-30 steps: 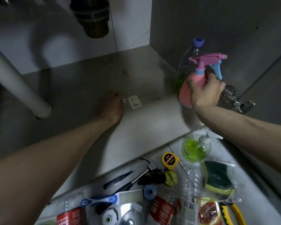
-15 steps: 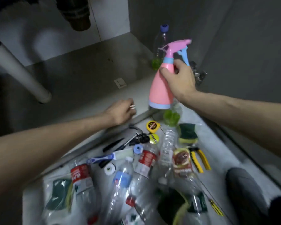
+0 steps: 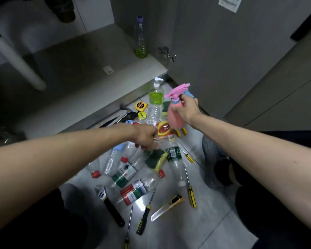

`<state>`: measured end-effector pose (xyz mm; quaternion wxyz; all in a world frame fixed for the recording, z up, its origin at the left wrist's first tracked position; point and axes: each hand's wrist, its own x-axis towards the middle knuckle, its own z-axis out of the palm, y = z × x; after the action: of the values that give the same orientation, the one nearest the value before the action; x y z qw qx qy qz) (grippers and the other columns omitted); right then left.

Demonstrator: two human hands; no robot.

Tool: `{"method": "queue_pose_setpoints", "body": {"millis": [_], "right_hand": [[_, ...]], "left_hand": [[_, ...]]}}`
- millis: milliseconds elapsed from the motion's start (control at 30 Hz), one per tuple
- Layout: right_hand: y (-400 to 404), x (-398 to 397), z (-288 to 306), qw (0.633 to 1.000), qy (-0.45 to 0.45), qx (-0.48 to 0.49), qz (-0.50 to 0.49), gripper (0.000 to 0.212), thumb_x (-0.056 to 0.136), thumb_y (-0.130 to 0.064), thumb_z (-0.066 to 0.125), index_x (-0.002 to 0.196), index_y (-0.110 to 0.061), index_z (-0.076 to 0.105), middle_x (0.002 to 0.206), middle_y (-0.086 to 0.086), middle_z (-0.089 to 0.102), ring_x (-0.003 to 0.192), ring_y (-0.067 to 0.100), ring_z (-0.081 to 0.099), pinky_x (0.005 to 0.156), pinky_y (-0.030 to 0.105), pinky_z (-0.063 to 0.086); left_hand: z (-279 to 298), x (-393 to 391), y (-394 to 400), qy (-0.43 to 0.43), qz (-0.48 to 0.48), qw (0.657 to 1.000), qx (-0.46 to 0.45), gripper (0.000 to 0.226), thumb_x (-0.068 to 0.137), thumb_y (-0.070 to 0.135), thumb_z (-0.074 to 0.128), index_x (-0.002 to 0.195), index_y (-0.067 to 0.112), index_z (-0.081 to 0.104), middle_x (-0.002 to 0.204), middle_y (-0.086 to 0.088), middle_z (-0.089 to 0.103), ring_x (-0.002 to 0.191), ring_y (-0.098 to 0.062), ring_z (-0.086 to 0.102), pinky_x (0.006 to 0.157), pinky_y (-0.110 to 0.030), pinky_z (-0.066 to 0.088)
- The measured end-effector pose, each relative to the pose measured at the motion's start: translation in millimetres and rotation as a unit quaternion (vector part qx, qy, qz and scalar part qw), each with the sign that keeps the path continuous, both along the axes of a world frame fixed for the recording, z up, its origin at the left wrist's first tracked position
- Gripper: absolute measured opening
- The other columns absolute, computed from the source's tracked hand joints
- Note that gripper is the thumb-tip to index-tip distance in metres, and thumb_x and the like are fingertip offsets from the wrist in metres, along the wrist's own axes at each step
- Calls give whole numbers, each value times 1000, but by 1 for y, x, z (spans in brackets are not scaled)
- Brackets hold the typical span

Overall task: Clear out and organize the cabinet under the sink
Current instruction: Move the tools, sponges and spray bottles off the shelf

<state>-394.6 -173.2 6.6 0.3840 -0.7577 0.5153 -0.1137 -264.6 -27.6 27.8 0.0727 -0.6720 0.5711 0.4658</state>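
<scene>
While I looked down over the floor, my right hand was curled round the neck of the pink spray bottle and held it up in the air, above the pile of things in front of the cabinet. My left hand was low over the pile, with its fingers bent, but it was blurry and I could not tell if it held anything.

Inside the cabinet, one clear bottle with a bit of green liquid stood upright near the right wall, just beside the door hinge. A white pipe slanted down on the left.

On the floor, a soap pump bottle with green soap stood just beside the spray bottle. A yellow tape measure lay near it. Empty plastic bottles lay on their sides under my arms, with a green and yellow sponge among them. Closer to me lay a wrench, some screwdrivers with yellow and black handles, and a box cutter. My knees were at both sides of the pile.
</scene>
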Motion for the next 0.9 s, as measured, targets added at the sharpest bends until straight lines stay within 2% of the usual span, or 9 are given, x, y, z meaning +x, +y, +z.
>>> {"method": "queue_pose_setpoints", "body": {"millis": [167, 233, 333, 433, 533, 567, 633, 733, 900], "right_hand": [[40, -43, -16, 996, -34, 83, -6, 33, 80, -33, 80, 106, -18, 67, 113, 10, 69, 103, 29, 64, 87, 40, 54], [50, -56, -22, 995, 1, 95, 9, 27, 79, -33, 81, 98, -23, 64, 108, 7, 68, 99, 28, 63, 84, 37, 53], [61, -73, -30, 993, 41, 108, -13, 20, 82, -24, 78, 95, -19, 64, 110, 8, 68, 104, 30, 65, 93, 43, 53], [69, -87, -37, 991, 41, 111, -55, 24, 88, -15, 74, 109, -8, 65, 120, 14, 66, 112, 33, 62, 100, 48, 51], [73, -99, -42, 992, 49, 80, -87, 24, 90, -11, 70, 113, -6, 64, 122, 15, 64, 114, 32, 60, 99, 43, 50], [73, -102, -44, 992, 51, 62, -100, 20, 90, -10, 68, 108, -8, 62, 120, 13, 63, 111, 32, 60, 95, 41, 50], [72, -107, -46, 991, 50, 22, -123, 12, 89, -9, 64, 101, -11, 61, 117, 12, 61, 107, 32, 60, 87, 37, 49], [65, -108, -46, 991, 49, -25, -118, 12, 90, -10, 63, 102, -8, 67, 121, 13, 59, 108, 33, 59, 85, 34, 46], [36, -99, -51, 991, 36, -39, -121, 16, 88, -23, 69, 100, -12, 69, 110, 9, 66, 101, 31, 61, 85, 40, 51]], "left_hand": [[-51, -56, 58, -30, -5, 1000, 2, 25, 82, 37, 78, 84, 21, 58, 90, -1, 63, 84, -20, 60, 73, -31, 51], [-76, -72, 79, -32, 14, 999, -1, 15, 85, 27, 75, 86, 17, 63, 92, -4, 65, 87, -22, 60, 75, -28, 47], [-106, -93, 100, 9, 90, 996, 2, 16, 85, 19, 73, 98, 20, 64, 103, -4, 67, 97, -21, 62, 86, -27, 49], [-126, -115, 105, 10, 145, 989, -15, 31, 81, 27, 75, 110, 16, 66, 108, -5, 69, 101, -22, 65, 78, -23, 45], [-142, -136, 107, 32, 188, 981, -48, 12, 82, 27, 68, 91, 24, 62, 95, 1, 67, 96, -25, 65, 68, -23, 42], [-146, -141, 108, 34, 203, 977, -59, 11, 82, 27, 65, 91, 25, 59, 96, 0, 67, 96, -27, 65, 69, -26, 45], [-154, -149, 112, -1, 211, 974, -78, 25, 84, 29, 61, 106, 18, 57, 110, -7, 66, 102, -31, 63, 78, -34, 51], [-159, -154, 113, -78, 195, 975, -79, 35, 92, 35, 53, 119, 12, 57, 128, -12, 55, 112, -33, 57, 85, -41, 50], [-145, -136, 97, -78, 231, 966, -86, 25, 94, 32, 47, 104, 14, 61, 109, -10, 65, 101, -30, 62, 85, -43, 53]]}}
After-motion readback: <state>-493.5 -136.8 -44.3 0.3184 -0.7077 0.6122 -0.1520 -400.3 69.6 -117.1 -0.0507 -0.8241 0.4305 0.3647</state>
